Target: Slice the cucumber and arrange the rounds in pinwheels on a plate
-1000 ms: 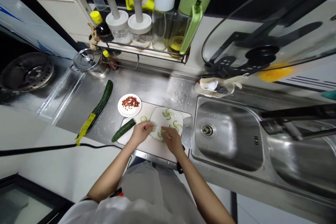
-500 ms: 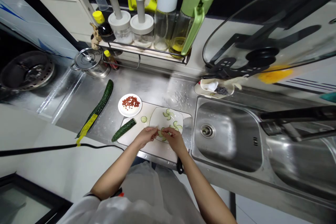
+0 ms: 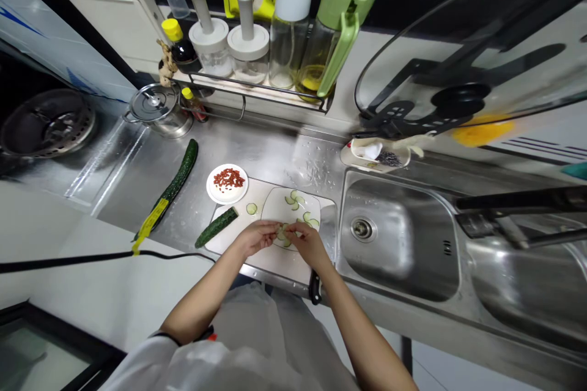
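Observation:
Both my hands meet over the near edge of a white square plate (image 3: pixel 277 202) that rests on a white cutting board (image 3: pixel 270 255). My left hand (image 3: pixel 255 236) and my right hand (image 3: pixel 308 244) are pinched together on a thin cucumber slice (image 3: pixel 282 232) between their fingertips. More cucumber slices (image 3: pixel 293 199) lie on the plate, and one round slice (image 3: pixel 251 208) sits on the board beside it. A cut half cucumber (image 3: pixel 216 226) lies at the board's left end.
A whole cucumber (image 3: pixel 173 185) with a yellow band lies on the steel counter. A small white dish of red berries (image 3: pixel 227 182) stands behind the board. The sink (image 3: pixel 397 238) is right of the board. A rack of bottles (image 3: pixel 257 43) and a small lidded pot (image 3: pixel 158 110) stand at the back.
My left hand has moved right from the board's middle to meet my right hand, and both now pinch a slice at the plate's near edge.

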{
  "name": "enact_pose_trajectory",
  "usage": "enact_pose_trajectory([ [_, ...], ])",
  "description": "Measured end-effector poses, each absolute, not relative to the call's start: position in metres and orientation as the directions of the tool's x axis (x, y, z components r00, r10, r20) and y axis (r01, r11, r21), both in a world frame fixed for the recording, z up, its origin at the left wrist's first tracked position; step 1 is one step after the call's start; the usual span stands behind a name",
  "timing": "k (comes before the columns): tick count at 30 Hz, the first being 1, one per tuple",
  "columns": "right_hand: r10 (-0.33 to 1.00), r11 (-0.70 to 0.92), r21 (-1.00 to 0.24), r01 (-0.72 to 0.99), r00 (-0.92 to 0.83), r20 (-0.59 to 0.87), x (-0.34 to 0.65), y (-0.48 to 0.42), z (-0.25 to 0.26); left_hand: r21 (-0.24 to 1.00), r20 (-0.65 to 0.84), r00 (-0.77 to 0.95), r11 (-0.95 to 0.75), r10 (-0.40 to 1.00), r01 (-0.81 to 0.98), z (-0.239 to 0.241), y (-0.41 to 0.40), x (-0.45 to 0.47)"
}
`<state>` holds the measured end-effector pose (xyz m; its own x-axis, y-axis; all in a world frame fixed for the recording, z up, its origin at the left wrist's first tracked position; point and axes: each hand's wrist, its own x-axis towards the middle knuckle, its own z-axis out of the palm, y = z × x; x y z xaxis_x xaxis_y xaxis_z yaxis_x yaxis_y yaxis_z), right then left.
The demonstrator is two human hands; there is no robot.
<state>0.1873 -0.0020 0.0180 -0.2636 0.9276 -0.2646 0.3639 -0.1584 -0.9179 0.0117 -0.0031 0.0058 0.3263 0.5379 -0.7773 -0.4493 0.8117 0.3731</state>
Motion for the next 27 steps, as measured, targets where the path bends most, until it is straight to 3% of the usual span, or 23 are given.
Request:
enact_pose_trajectory([
  [5,0.912,-0.207,-0.906,0.368,-0.262,-0.315,0.187,0.003,0.008,0.554,-0.768,0.118,0.746,0.629,-0.369,-0.001,-0.001,0.011],
  [9,0.909,-0.247,-0.87,0.426,-0.208,-0.36,0.183,0.009,0.001,0.745,-0.647,-0.004,0.631,0.763,-0.216,-0.006,-0.001,0.01],
  [13,0.922,-0.214,-0.823,0.526,-0.169,-0.348,0.177,0.017,-0.004,0.85,-0.525,-0.109,0.527,0.844,-0.01,-0.01,0.0,0.007],
  [18,0.943,-0.117,-0.731,0.672,-0.155,-0.293,0.167,0.028,-0.008,0.845,-0.409,-0.209,0.455,0.888,0.279,-0.014,0.001,0.004],
  [23,0.962,-0.047,-0.608,0.792,-0.129,-0.241,0.156,0.035,-0.011,0.804,-0.338,-0.24,0.412,0.91,0.429,-0.014,0.005,0.005],
  [27,0.966,-0.019,-0.547,0.837,-0.125,-0.225,0.151,0.038,-0.014,0.77,-0.199,-0.223,0.293,0.954,0.567,-0.016,0.007,0.006],
])
